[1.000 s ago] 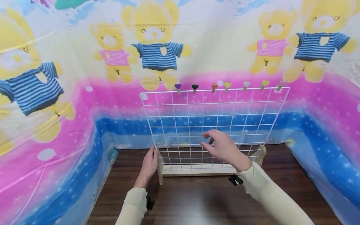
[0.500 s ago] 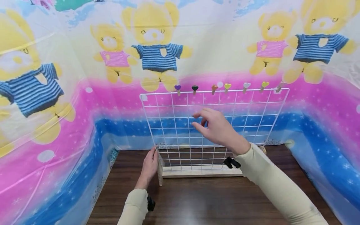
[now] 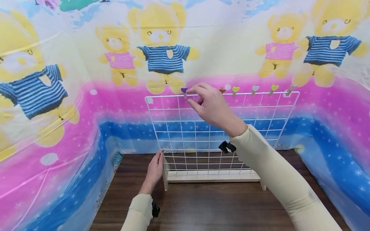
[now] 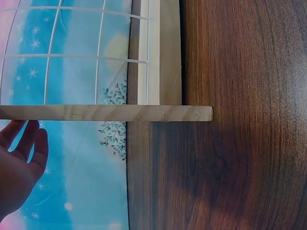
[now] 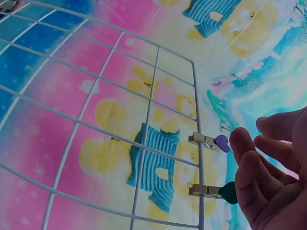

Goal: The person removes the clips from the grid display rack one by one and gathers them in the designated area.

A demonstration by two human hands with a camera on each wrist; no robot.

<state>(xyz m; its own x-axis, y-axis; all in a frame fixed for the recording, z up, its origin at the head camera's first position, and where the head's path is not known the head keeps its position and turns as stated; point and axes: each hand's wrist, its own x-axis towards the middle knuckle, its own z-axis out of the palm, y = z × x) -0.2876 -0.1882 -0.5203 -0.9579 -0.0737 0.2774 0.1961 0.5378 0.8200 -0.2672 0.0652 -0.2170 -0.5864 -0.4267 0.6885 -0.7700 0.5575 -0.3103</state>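
Note:
A white wire grid (image 3: 208, 131) stands upright in a wooden stand (image 3: 211, 177). Wooden clothespins with painted hearts are clipped along its top edge. My right hand (image 3: 212, 104) is raised at this edge, thumb and fingers parted, close to the purple-heart clothespin (image 5: 216, 143). The green-heart clothespin (image 5: 216, 191) is beside the same fingers, partly covered, and contact cannot be made out. With its fingertips, my left hand (image 4: 19, 163) touches the outer side of the stand's left upright (image 4: 144, 113); no finger crosses its front face.
Farther right on the grid's top edge are an orange-heart clothespin (image 3: 222, 90), a yellow-heart one (image 3: 235, 90), a white-heart one (image 3: 255, 89) and others. The stand is on a dark wood table (image 3: 214, 205). Behind hangs a cloth (image 3: 231, 54) printed with bears.
My right hand has risen and moved left from in front of the grid's lower middle to its top edge, covering the green-heart clothespin in the head view. My left hand has stayed at the upright.

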